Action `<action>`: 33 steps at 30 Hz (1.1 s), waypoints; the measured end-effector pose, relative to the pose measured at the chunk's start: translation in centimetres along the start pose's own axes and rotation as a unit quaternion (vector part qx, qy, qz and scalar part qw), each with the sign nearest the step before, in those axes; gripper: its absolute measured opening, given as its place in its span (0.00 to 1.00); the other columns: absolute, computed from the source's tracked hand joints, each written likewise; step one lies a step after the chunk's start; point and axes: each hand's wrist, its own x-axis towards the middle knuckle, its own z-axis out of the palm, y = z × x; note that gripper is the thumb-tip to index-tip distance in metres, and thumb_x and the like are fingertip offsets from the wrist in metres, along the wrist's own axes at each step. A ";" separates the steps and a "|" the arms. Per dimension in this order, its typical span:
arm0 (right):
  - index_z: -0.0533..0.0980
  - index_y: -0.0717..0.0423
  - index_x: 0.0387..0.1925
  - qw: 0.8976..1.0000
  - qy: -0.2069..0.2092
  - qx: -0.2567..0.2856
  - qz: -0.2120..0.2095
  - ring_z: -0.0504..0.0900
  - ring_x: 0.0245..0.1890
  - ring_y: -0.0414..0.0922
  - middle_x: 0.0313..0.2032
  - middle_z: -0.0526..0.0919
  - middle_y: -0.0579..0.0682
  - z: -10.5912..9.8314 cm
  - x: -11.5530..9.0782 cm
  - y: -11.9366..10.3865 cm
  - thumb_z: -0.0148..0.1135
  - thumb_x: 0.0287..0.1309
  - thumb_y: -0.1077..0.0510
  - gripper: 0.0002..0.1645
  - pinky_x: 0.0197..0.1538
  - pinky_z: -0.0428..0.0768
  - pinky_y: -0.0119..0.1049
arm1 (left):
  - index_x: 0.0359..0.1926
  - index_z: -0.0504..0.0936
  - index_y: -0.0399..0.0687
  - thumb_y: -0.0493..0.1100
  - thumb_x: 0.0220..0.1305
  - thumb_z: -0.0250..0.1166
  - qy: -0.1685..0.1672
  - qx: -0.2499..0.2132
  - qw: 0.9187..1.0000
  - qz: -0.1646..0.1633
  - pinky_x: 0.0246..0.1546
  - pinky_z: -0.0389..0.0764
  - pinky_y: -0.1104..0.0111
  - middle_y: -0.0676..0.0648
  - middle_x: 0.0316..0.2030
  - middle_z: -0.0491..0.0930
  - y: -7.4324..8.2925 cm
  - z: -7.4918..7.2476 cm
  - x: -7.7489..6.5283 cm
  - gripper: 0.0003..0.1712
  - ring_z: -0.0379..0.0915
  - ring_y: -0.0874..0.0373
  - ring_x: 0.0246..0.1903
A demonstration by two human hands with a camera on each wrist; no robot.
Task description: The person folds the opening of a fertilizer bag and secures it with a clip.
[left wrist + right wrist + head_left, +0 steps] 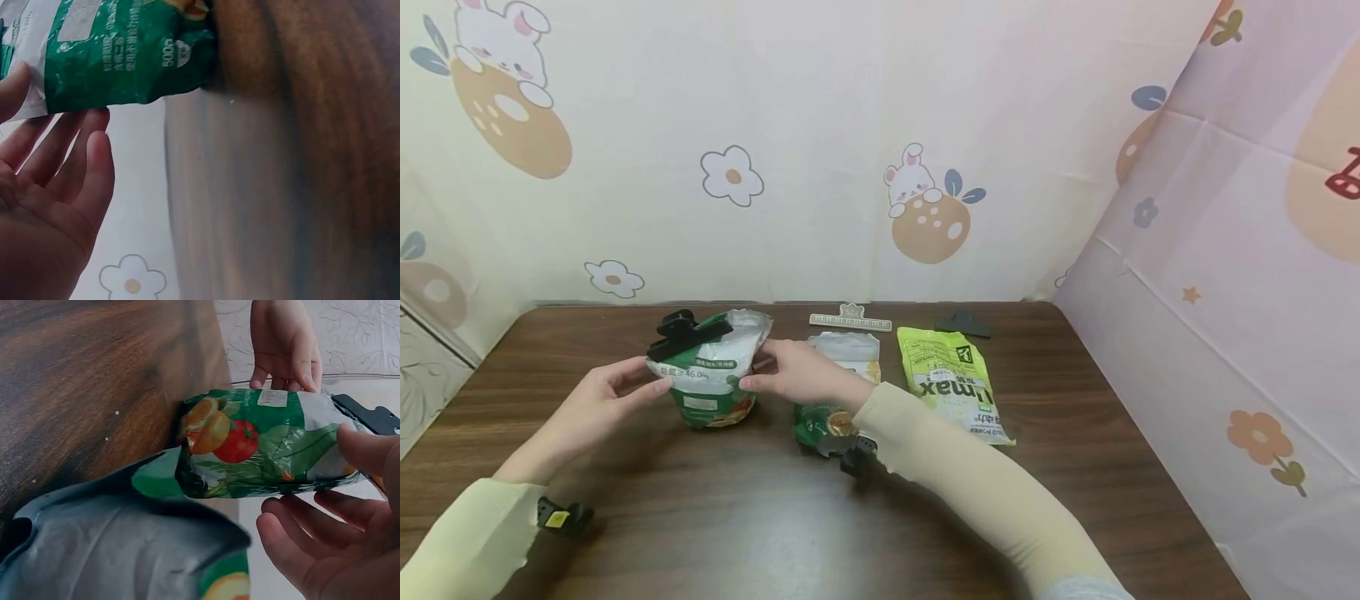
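Note:
A green-and-white fertilizer bag [711, 392] stands upright near the back left of the table, a black clip [688, 335] across its folded top. My left hand [591, 400] pinches its left edge, thumb in front and fingers behind. From the other side my right hand [808, 371] holds the right edge, with the thumb [369, 450] on the face printed with a tomato and other produce. In the right wrist view a second green bag [125, 544], its mouth gaping and grey inside, fills the near corner. My right forearm partly covers that bag in the head view.
A yellow-green Umax bag [947, 383] lies to the right of my forearm. Behind the bags are a white clip [850, 322] and a dark clip [964, 323]. Patterned cloth walls [820, 167] border the back and right sides of the wooden table [737, 517].

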 end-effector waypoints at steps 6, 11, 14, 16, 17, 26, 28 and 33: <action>0.78 0.55 0.57 0.998 0.000 -0.070 0.000 0.80 0.54 0.40 0.54 0.83 0.48 0.3 0.0 0.1 0.60 0.70 0.46 0.23 0.56 0.75 0.32 | 0.55 0.79 0.40 0.49 0.73 0.61 0.018 -0.014 1.000 0.020 0.39 0.82 0.68 0.39 0.51 0.81 -0.5 0.7 -0.1 0.19 0.81 0.55 0.43; 0.80 0.55 0.53 0.998 0.009 -0.068 -0.008 0.79 0.40 0.36 0.46 0.85 0.46 0.5 0.1 0.4 0.59 0.70 0.47 0.20 0.50 0.75 0.30 | 0.55 0.81 0.40 0.50 0.72 0.62 0.030 -0.010 1.000 0.000 0.36 0.82 0.63 0.42 0.46 0.83 -0.4 0.8 -0.3 0.21 0.80 0.48 0.40; 0.81 0.55 0.53 0.998 0.010 -0.060 -0.010 0.77 0.33 0.36 0.42 0.85 0.45 0.6 0.1 0.5 0.60 0.70 0.47 0.19 0.46 0.75 0.28 | 0.55 0.82 0.40 0.51 0.71 0.63 0.033 -0.015 0.999 -0.010 0.36 0.81 0.63 0.44 0.44 0.84 -0.2 0.8 -0.4 0.22 0.79 0.48 0.39; 0.81 0.55 0.52 0.998 0.011 -0.057 -0.010 0.76 0.29 0.37 0.38 0.85 0.45 0.6 0.1 0.5 0.60 0.70 0.48 0.19 0.44 0.74 0.28 | 0.54 0.82 0.40 0.51 0.71 0.63 0.036 -0.021 0.999 -0.012 0.35 0.81 0.64 0.46 0.43 0.85 -0.1 0.9 -0.4 0.22 0.78 0.48 0.39; 0.81 0.55 0.52 0.998 0.011 -0.056 -0.010 0.75 0.27 0.37 0.36 0.85 0.45 0.6 0.1 0.5 0.60 0.70 0.48 0.18 0.43 0.73 0.28 | 0.54 0.82 0.39 0.51 0.70 0.64 0.038 -0.025 0.999 -0.012 0.35 0.81 0.64 0.46 0.42 0.85 -0.1 0.9 -0.4 0.21 0.78 0.49 0.39; 0.82 0.53 0.48 0.998 0.023 -0.052 -0.008 0.58 0.14 0.36 0.17 0.69 0.42 0.8 0.0 0.3 0.59 0.70 0.48 0.15 0.32 0.69 0.29 | 0.50 0.84 0.38 0.49 0.69 0.66 0.045 -0.049 0.998 -0.012 0.33 0.82 0.64 0.51 0.39 0.86 0.2 0.7 -0.4 0.19 0.78 0.53 0.38; 0.82 0.53 0.46 0.998 0.028 -0.048 -0.010 0.56 0.13 0.36 0.15 0.66 0.42 0.9 -0.1 0.2 0.60 0.70 0.48 0.14 0.29 0.67 0.29 | 0.50 0.84 0.38 0.49 0.69 0.66 0.044 -0.047 0.998 -0.011 0.33 0.82 0.64 0.51 0.39 0.86 0.2 0.6 -0.4 0.19 0.78 0.54 0.38; 0.82 0.52 0.36 0.998 0.043 -0.048 -0.020 0.56 0.13 0.35 0.13 0.60 0.40 1.1 -0.1 0.2 0.59 0.70 0.48 0.14 0.24 0.62 0.29 | 0.50 0.85 0.38 0.51 0.69 0.65 0.043 -0.038 0.998 -0.025 0.34 0.82 0.63 0.50 0.39 0.86 0.0 0.5 -0.4 0.21 0.77 0.57 0.38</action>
